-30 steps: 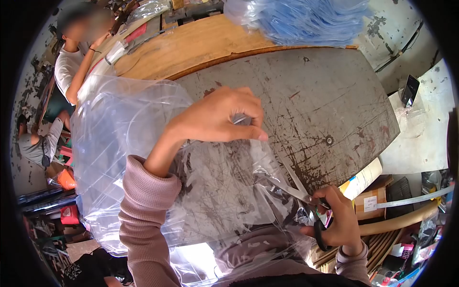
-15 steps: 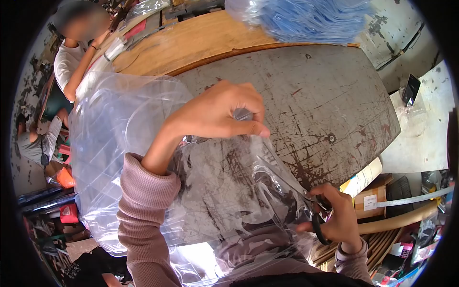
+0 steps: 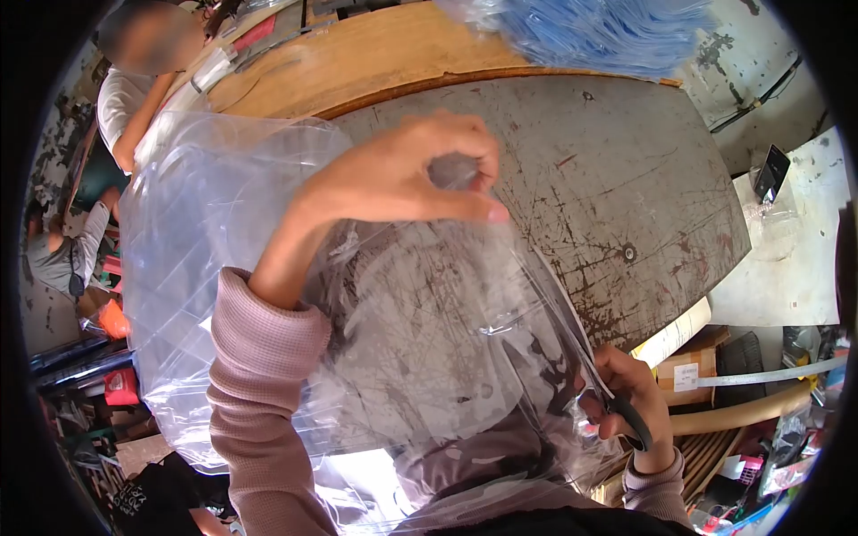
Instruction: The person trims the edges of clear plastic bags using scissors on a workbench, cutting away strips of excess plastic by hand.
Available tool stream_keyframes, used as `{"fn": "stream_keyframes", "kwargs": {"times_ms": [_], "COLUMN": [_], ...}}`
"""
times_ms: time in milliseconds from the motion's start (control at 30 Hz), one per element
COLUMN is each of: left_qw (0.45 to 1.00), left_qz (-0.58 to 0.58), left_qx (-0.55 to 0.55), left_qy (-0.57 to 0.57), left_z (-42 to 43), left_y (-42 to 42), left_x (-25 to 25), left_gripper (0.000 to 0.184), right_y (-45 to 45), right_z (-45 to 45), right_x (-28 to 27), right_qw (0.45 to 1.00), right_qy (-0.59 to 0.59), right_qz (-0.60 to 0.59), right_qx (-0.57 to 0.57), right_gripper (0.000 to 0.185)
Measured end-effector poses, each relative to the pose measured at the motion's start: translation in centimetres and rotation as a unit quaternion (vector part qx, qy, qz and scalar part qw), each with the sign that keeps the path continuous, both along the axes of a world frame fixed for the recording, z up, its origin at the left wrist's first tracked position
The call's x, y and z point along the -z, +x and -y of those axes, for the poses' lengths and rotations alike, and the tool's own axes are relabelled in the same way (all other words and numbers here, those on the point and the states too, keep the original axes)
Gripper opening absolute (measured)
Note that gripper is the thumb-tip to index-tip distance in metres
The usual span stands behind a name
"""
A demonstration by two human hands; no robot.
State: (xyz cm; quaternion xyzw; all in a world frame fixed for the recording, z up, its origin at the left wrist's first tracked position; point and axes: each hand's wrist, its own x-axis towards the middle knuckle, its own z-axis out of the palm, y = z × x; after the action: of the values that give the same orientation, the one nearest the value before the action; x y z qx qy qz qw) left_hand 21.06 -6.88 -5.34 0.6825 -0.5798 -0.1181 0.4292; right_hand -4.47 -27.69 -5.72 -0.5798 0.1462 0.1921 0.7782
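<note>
A large sheet of clear plastic [image 3: 429,357] spreads over the scratched grey tabletop and droops past its near edge towards my lap. My left hand [image 3: 411,174] is raised over the sheet, thumb and fingers curled into a ring and pinching the plastic's upper edge. Down at the right, my right hand [image 3: 635,397] grips a pair of scissors by the black handle [image 3: 631,420]. The blades lie along the sheet's right edge and are partly hidden by plastic and fingers. More clear plastic [image 3: 214,232] lies in folds to the left of my left arm.
A stack of bluish plastic sheets [image 3: 599,31] rests on the wooden board [image 3: 384,58] at the back. A phone [image 3: 770,172] stands upright at right. A cardboard box [image 3: 693,366] and rods sit below the table's right edge. Another person [image 3: 125,98] is at far left.
My left hand has moved up slightly, drawing the plastic with it. My right hand and the scissors have turned, and the sheet's right edge now runs straighter towards them.
</note>
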Motion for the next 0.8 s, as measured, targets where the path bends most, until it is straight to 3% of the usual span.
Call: {"fn": "stream_keyframes", "kwargs": {"times_ms": [67, 133, 467, 533, 800], "left_qw": [0.999, 0.986, 0.975, 0.980, 0.976], "left_qz": [-0.040, -0.165, -0.220, -0.195, -0.212], "left_qx": [0.001, 0.011, 0.022, 0.008, 0.007], "left_qy": [0.020, 0.022, 0.026, 0.041, 0.043], "left_z": [-0.1, 0.0, 0.3, 0.3, 0.2], "left_y": [0.0, -0.3, -0.5, -0.8, -0.5], "left_x": [-0.1, -0.1, 0.0, -0.2, -0.2], "left_gripper": [0.021, 0.024, 0.024, 0.024, 0.025], "right_y": [-0.1, -0.4, 0.0, 0.3, 0.7], "right_z": [0.0, 0.3, 0.1, -0.2, 0.0], "right_x": [0.0, 0.2, 0.6, 0.2, 0.0], "right_qw": [1.000, 1.000, 0.994, 0.976, 0.979], "right_qy": [0.004, 0.002, -0.101, -0.206, -0.194], "right_qz": [-0.007, 0.012, 0.046, 0.075, 0.055], "right_qx": [0.014, -0.010, -0.017, -0.013, -0.030], "right_gripper": [0.066, 0.068, 0.065, 0.064, 0.067]}}
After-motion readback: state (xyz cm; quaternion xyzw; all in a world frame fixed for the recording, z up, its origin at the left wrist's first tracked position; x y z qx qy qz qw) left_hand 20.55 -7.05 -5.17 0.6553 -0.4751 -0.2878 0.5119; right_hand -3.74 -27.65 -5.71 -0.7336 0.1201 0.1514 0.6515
